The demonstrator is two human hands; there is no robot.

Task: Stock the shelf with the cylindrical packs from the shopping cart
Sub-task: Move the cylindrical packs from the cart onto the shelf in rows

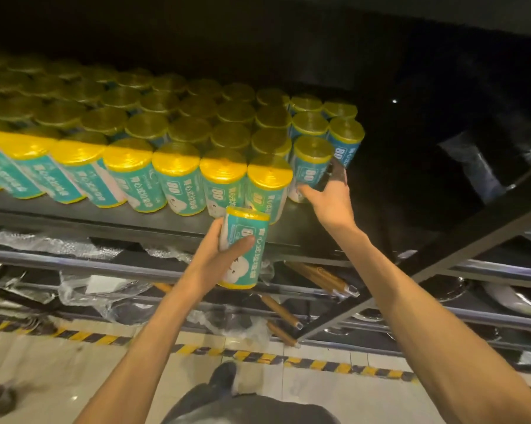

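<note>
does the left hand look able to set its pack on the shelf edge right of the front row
Probably not yet. The left hand holds its pack just below the shelf, but the right hand is on a pack in that end spot, so the way looks blocked.

Too many teal, yellow-capped cylindrical packs [178, 182] to count fill one black shelf [111, 220]; seven stand whole in its front row. One more pack [244, 249] is held below that shelf's edge. Two hands show: left hand [218, 258], right hand [328, 200].
</note>
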